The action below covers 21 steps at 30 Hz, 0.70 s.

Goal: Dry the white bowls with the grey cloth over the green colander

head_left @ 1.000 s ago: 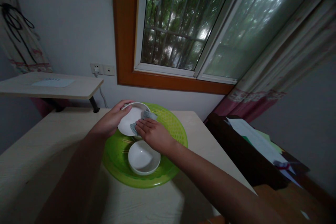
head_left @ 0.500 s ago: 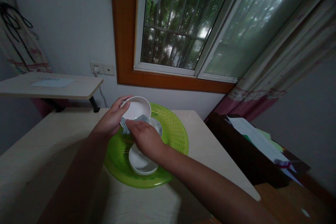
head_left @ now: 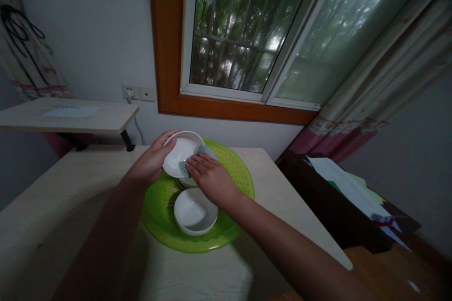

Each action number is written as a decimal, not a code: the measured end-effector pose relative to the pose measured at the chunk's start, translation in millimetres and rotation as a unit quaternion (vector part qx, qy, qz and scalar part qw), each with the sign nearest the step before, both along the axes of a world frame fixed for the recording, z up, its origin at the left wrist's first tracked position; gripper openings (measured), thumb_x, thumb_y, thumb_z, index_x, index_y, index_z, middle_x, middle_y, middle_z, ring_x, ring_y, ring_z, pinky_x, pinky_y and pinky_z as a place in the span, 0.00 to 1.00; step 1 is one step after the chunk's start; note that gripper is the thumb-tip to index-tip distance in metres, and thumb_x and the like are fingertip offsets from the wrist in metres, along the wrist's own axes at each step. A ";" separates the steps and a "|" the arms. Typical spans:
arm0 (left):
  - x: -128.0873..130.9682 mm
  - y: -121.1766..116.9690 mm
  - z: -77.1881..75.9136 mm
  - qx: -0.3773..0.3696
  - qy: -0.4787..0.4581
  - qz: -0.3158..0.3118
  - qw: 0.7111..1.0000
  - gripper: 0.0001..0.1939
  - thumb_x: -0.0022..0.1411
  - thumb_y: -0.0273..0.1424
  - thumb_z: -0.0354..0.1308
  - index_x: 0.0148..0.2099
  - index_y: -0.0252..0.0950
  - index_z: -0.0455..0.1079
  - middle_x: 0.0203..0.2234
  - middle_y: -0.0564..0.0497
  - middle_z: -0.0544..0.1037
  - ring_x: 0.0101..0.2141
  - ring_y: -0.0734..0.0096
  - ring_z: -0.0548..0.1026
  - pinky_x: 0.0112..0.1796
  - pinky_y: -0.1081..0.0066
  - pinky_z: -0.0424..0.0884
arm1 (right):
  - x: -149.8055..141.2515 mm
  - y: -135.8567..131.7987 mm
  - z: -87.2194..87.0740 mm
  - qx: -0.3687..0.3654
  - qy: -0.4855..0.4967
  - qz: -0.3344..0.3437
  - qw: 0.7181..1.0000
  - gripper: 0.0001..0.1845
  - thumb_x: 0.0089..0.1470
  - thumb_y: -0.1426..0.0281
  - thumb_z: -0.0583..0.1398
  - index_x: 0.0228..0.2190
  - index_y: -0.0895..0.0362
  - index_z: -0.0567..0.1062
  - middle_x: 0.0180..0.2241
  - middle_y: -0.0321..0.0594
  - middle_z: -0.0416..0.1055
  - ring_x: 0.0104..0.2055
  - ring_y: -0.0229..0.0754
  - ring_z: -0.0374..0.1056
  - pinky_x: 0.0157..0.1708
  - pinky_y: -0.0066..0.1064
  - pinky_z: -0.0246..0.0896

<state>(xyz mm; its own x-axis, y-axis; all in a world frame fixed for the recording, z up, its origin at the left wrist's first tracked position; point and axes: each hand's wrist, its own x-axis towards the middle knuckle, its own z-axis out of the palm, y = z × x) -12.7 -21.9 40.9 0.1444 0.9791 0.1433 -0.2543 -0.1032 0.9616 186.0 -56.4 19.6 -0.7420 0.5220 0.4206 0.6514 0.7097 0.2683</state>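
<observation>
My left hand (head_left: pixel 150 162) grips the rim of a small white dish (head_left: pixel 179 156), tilted toward me above a round green basin (head_left: pixel 233 174). My right hand (head_left: pixel 212 179) presses a grey-blue cloth (head_left: pixel 197 160) against the dish's inner face, fingers together on the cloth. Below them a white bowl (head_left: pixel 195 210) sits upright in the front of the basin. Part of another white dish (head_left: pixel 187 182) shows under the held one. Thin chopsticks (head_left: pixel 171 191) lie in the basin at the left.
The basin stands on a pale wooden table (head_left: pixel 52 207) against the wall under a window. A raised side table (head_left: pixel 70 115) with a paper is at the back left. At the right is dark furniture (head_left: pixel 325 197) with papers on it.
My right hand with the cloth slid from the dish's lower left edge back to its right side. The dish tipped a little lower. The bowl in the basin is uncovered again.
</observation>
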 end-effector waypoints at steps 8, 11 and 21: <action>7.1 -4.7 6.1 -0.021 -0.048 -0.009 0.999 0.32 0.62 0.42 0.61 0.65 0.40 0.62 0.48 0.45 0.78 0.42 0.61 0.77 0.37 0.69 0.72 | 8.0 1.5 12.0 -0.027 0.046 0.035 0.998 0.13 0.66 0.72 0.58 0.50 0.59 0.77 0.52 0.45 0.78 0.55 0.45 0.72 0.64 0.43 0.59; 8.1 -5.9 8.9 -0.021 -0.061 0.001 0.998 0.32 0.62 0.42 0.61 0.65 0.40 0.62 0.48 0.44 0.78 0.43 0.60 0.77 0.39 0.67 0.73 | 15.0 3.5 17.1 -0.016 0.060 0.058 0.996 0.12 0.67 0.70 0.58 0.49 0.56 0.78 0.52 0.41 0.78 0.54 0.43 0.72 0.65 0.43 0.58; -8.8 -6.9 8.3 -0.069 -0.001 -0.021 0.997 0.30 0.57 0.38 0.67 0.60 0.45 0.62 0.38 0.52 0.76 0.30 0.72 0.74 0.30 0.75 0.68 | 38.1 10.2 26.4 0.014 0.014 0.153 0.988 0.13 0.68 0.72 0.56 0.50 0.57 0.77 0.50 0.41 0.79 0.56 0.43 0.71 0.67 0.47 0.54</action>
<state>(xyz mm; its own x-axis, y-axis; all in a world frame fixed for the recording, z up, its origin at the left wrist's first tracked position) -21.5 -28.8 49.3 0.1852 0.9827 0.0085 -0.2573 0.0401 0.9655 224.1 -46.2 46.0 -0.8512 0.2633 0.4541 0.4152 0.8671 0.2754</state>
